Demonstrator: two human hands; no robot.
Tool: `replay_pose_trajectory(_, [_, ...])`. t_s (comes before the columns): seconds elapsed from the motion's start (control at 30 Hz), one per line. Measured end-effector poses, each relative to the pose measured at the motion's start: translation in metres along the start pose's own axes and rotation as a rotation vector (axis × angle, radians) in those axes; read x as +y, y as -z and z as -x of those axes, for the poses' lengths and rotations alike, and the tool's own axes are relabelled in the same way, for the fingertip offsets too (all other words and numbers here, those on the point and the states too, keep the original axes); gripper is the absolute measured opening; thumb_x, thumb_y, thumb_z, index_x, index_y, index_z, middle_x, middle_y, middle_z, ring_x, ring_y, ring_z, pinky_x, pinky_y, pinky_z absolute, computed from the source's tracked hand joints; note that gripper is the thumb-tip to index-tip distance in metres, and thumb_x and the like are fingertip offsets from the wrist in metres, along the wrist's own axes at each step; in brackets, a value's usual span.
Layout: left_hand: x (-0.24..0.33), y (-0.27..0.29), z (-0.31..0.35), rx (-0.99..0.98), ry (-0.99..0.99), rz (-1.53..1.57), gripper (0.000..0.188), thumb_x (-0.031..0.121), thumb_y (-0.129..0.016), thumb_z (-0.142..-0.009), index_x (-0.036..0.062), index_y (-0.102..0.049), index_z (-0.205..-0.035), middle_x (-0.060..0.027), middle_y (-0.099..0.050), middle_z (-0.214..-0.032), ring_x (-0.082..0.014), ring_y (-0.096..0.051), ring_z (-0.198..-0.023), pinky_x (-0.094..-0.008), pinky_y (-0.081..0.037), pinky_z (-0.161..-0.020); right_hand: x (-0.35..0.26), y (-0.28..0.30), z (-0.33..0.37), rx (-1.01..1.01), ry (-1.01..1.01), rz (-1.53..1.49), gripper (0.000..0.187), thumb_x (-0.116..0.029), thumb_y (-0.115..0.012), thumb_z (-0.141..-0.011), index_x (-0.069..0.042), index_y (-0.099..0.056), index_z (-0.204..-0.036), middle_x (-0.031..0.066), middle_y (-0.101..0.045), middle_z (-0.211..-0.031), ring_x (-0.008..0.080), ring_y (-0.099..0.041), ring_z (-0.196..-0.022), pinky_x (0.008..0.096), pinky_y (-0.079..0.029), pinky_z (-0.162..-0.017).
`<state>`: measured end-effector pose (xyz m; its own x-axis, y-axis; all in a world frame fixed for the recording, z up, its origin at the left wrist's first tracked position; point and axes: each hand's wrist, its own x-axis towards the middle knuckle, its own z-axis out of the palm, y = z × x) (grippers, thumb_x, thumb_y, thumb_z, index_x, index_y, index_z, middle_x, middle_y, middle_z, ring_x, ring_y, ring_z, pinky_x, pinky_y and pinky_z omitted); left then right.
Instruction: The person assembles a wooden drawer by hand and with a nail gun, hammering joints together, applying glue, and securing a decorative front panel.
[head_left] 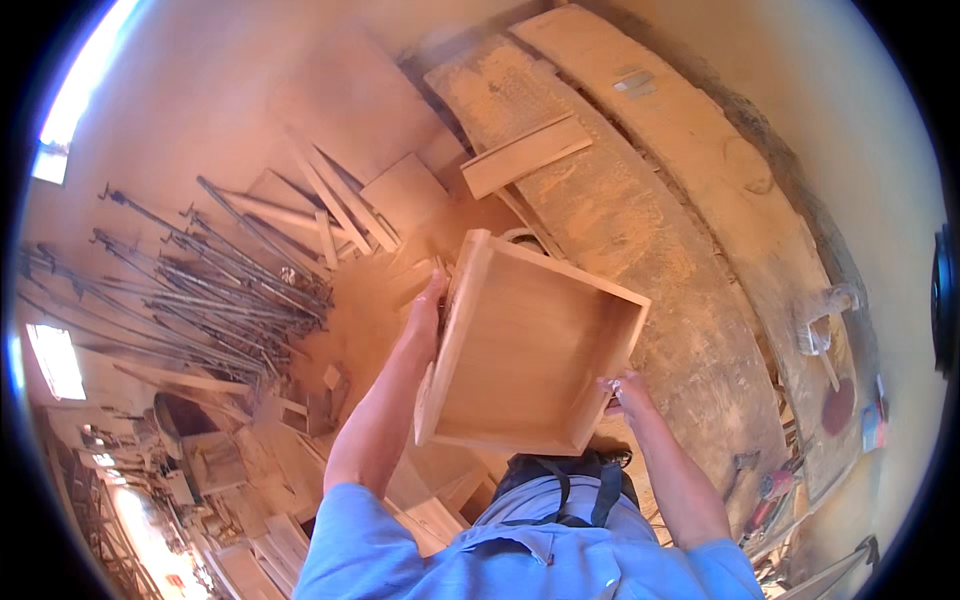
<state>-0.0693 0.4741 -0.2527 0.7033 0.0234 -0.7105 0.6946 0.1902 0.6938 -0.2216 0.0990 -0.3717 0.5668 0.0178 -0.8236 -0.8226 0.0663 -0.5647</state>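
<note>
In front of my body I hold a wooden drawer [545,350], tilted so that its open side faces up toward me. My left hand [436,290] grips its left side near the front panel, fingers partly hidden behind the wood. On the opposite side, my right hand [626,390] is closed on the lower right edge. The inside of the drawer shows a bare wooden bottom and side walls.
A long dusty workbench [640,230] runs along the right, with a wooden board [527,155] lying across it. A plastic container [815,335] stands farther right. Many metal bar clamps [220,300] lean at the left, near loose wood strips [345,200].
</note>
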Motion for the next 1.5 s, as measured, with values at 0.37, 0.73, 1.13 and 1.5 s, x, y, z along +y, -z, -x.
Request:
replay_pose_trajectory(0.37, [0.037, -0.069, -0.002, -0.066, -0.146, 0.007, 0.068, 0.059, -0.042, -0.105, -0.0012, -0.068, -0.124, -0.014, -0.07, -0.11, -0.0195, -0.061, -0.102, -0.0362, -0.049, -0.092, -0.028, 0.026, 0.073, 0.317, 0.264, -0.004, 0.017, -0.012, -0.068, -0.087, 0.004, -0.07, -0.086, 0.0121, -0.069, -0.072, 0.0192, -0.069, -0.06, 0.0301, -0.055, -0.043])
replay_pose_trajectory(0.73, [0.097, -0.141, -0.008, -0.233, -0.293, -0.358, 0.069, 0.061, -0.037, -0.106, 0.0012, -0.07, -0.101, -0.006, -0.064, -0.087, -0.0149, -0.055, -0.081, -0.0342, -0.045, -0.076, -0.043, 0.029, 0.103, 0.464, 0.249, -0.212, 0.027, -0.011, -0.072, -0.089, 0.009, -0.066, -0.106, 0.019, -0.071, -0.094, 0.0246, -0.073, -0.072, 0.0311, -0.06, -0.051])
replay_pose_trajectory(1.13, [0.147, -0.193, 0.002, -0.347, -0.457, -0.499, 0.065, 0.062, -0.041, -0.104, 0.0039, -0.068, -0.092, -0.0024, -0.061, -0.083, -0.0132, -0.052, -0.076, -0.0336, -0.043, -0.072, -0.033, 0.026, 0.092, 0.411, 0.409, -0.449, 0.032, -0.011, -0.069, -0.091, 0.003, -0.059, -0.118, 0.014, -0.069, -0.1, 0.0224, -0.073, -0.081, 0.032, -0.059, -0.053])
replay_pose_trajectory(1.5, [0.152, -0.323, 0.052, -0.281, -0.826, -1.181, 0.07, 0.063, -0.042, -0.102, 0.0006, -0.054, -0.072, -0.0078, -0.052, -0.068, -0.0178, -0.045, -0.072, -0.0419, -0.041, -0.066, 0.0, 0.027, -0.001, 0.025, 0.42, -1.227, 0.024, -0.009, -0.061, -0.094, -0.001, -0.061, -0.117, 0.0154, -0.069, -0.105, 0.0313, -0.07, -0.087, 0.0451, -0.061, -0.078])
